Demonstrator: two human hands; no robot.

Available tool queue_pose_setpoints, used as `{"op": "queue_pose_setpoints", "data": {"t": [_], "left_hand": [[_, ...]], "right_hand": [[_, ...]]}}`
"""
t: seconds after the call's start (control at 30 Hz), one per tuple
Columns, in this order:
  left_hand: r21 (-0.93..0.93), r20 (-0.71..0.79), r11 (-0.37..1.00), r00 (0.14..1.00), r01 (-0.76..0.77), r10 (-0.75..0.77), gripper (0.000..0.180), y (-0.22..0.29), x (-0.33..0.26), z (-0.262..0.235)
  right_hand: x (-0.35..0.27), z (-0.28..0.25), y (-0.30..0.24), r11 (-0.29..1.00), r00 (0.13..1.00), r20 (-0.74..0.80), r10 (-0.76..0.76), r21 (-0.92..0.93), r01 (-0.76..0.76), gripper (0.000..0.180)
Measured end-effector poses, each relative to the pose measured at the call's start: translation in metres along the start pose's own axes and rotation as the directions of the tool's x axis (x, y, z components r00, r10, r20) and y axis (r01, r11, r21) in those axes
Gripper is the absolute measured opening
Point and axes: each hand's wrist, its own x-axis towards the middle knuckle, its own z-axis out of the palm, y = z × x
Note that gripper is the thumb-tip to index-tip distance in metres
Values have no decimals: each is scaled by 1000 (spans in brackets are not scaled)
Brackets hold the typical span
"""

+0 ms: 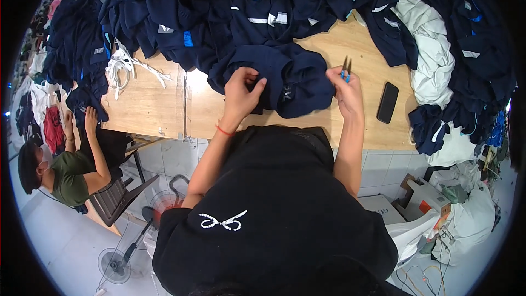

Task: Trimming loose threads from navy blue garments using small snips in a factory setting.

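Note:
A navy garment (307,90) lies bunched near the table's front edge, one of its openings facing up. My left hand (241,96) is at its left part, fingers curled into the cloth and thumb lying along a fold; the fingertips are partly hidden. At the garment's right edge, my right hand (348,93) is closed round small thread snips (346,71) with blue grips, their dark blades pointing away from me. The fingertips of that hand also meet the cloth edge.
Piled navy garments (219,16) fill the table's far side, with white cloth (430,55) at right. White cords (123,68) lie left, a black phone (387,102) right, on the wooden table (350,44). A seated co-worker (71,170) handles navy cloth at left, near a fan (115,265).

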Motion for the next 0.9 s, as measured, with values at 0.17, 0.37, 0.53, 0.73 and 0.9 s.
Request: {"op": "queue_pose_setpoints", "data": {"t": [0.17,0.37,0.53,0.73,0.9], "left_hand": [[278,45,940,980,-197,192,66,54,-6,10],[391,60,902,983,-183,174,47,29,2,18],[86,14,996,999,28,-29,17,3,11,-12],[-591,146,756,959,281,-243,13,19,4,-26],[-853,514,-113,857,510,-14,30,10,3,-57]], "right_hand": [[-14,24,-27,1000,998,56,5,-11,-5,14],[-13,-8,-6,946,957,-212,-199,-297,131,16],[-27,-19,27,847,977,-93,-190,-520,115,29],[9,1,73,850,908,-237,-346,-490,196,22],[16,-17,58,931,972,-42,233,300,-210,12]]}}
